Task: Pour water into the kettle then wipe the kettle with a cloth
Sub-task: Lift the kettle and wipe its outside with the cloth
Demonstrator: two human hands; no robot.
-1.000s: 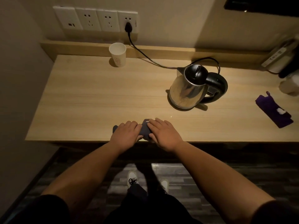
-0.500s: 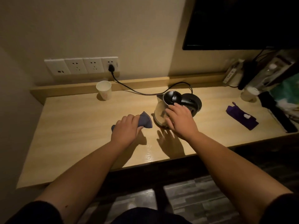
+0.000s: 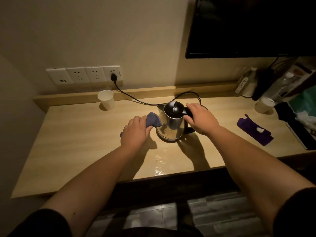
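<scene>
A steel kettle (image 3: pixel 171 126) with a black lid stands upright on its base in the middle of the wooden desk (image 3: pixel 82 142). My right hand (image 3: pixel 201 119) grips the kettle's black handle on its right side. My left hand (image 3: pixel 136 131) holds a folded blue-grey cloth (image 3: pixel 153 119), whose far end touches the kettle's left wall. A white paper cup (image 3: pixel 106 99) stands at the back left, near the wall.
The kettle's black cord (image 3: pixel 136 100) runs along the back to a wall socket (image 3: pixel 113 76). A purple pouch (image 3: pixel 254 128) lies to the right. Bottles, a second cup (image 3: pixel 264 105) and bags crowd the far right under a dark screen (image 3: pixel 253 26).
My right hand moved from the kettle's lid onto its handle. My left hand carried the cloth rightward up against the kettle's side. The view lifted away from the desk edge.
</scene>
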